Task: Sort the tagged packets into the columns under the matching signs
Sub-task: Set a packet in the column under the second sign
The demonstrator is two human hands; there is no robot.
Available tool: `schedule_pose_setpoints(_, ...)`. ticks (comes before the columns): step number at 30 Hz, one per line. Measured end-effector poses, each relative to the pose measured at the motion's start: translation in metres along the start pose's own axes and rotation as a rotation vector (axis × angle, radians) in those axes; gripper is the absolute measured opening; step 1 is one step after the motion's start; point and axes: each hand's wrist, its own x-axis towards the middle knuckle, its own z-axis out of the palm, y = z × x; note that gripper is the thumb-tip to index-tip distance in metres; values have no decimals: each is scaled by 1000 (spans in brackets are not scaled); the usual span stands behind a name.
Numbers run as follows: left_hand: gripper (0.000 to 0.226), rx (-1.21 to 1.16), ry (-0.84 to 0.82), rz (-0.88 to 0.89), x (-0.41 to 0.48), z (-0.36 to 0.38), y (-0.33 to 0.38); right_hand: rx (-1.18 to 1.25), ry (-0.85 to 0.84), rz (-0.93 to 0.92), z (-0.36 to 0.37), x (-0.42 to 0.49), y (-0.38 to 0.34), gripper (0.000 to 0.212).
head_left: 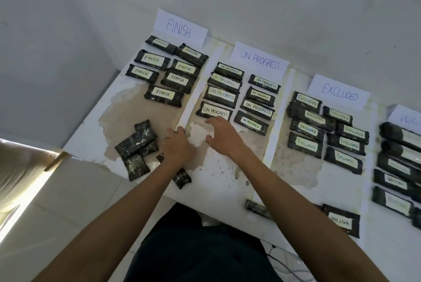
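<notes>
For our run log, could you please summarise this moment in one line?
left hand: beside unsorted pile | right hand: open, at nearest ON PROGRESS packet | sorting: unfinished

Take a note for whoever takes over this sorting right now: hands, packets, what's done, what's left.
Left hand open, beside the face-down pile.
Right hand open, fingertips at the nearest ON PROGRESS packet.
Done: packets lie under the FINISH sign, ON PROGRESS sign and EXCLUDED sign.
To do: the pile, a WAITING packet and a loose packet at the near edge.
</notes>
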Motion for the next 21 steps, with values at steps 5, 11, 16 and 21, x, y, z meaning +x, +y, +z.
schedule_pose_setpoints(5,33,102,86,69,-5,1,1,54,-8,11,2,-19,-1,47)
schedule_pose_setpoints(11,35,-761,-211,29,-7,-23,-5,267,40,124,-6,-37,1,40)
schedule_pose_setpoints(16,38,-1052,-354,-29,-19,-40,-11,493,89,235,-5,-43,-1,40)
schedule_pose_setpoints(21,40,-1096,-411,-17,-24,-52,-17,605,100,255,0,-42,-10,38)
